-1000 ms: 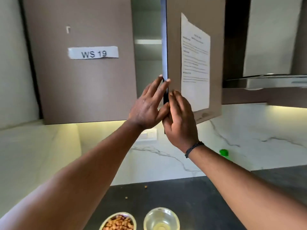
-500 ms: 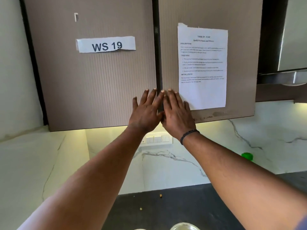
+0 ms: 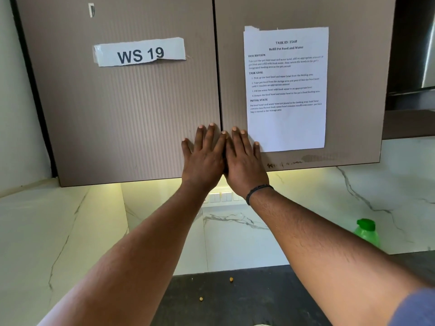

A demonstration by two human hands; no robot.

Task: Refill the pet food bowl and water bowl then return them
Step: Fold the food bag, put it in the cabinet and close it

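Note:
My left hand (image 3: pixel 203 156) lies flat on the left cabinet door (image 3: pixel 122 109), fingers spread, holding nothing. Beside it, my right hand (image 3: pixel 243 161) presses flat on the right cabinet door (image 3: pixel 348 67), just left of a taped paper sheet (image 3: pixel 286 88). Both doors are closed, with only a thin dark seam between them. The food bowl and water bowl are out of the frame below. Two stray food pellets (image 3: pixel 231 279) lie on the dark countertop (image 3: pixel 247 300).
A green bottle (image 3: pixel 366 232) stands by the marble backsplash at the right. A white label reading WS 19 (image 3: pixel 140 52) is stuck on the left door. A switch panel (image 3: pixel 220 196) sits under the cabinet. A range hood edge (image 3: pixel 416 95) is at the far right.
The right cabinet door swung shut under both hands, which went from gripping its edge to lying flat on the doors. My view tilted up, so the bowls dropped out of sight.

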